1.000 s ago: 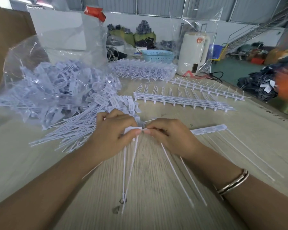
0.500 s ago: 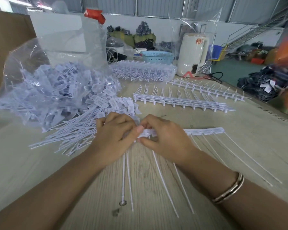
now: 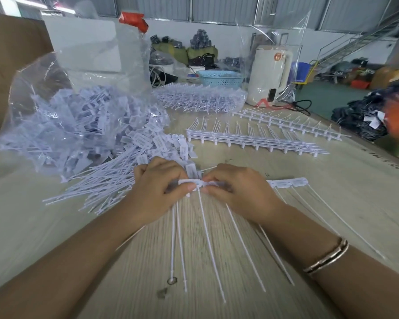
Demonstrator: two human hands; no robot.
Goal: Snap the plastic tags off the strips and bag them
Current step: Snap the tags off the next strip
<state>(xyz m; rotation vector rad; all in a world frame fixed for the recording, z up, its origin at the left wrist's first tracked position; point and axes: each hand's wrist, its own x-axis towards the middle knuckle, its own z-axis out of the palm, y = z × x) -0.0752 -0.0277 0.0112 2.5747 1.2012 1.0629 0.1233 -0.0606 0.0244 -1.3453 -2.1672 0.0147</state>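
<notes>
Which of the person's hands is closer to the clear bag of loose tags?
Left. The left hand sits beside the loose tags spilling from the clear bag. The right hand lies farther off, on the left hand's far side.

Head view, facing down (close).

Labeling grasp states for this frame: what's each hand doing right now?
Left hand: closed, pinching the tag strip at its left end.
Right hand: closed, gripping the same strip right beside the left hand.
</notes>
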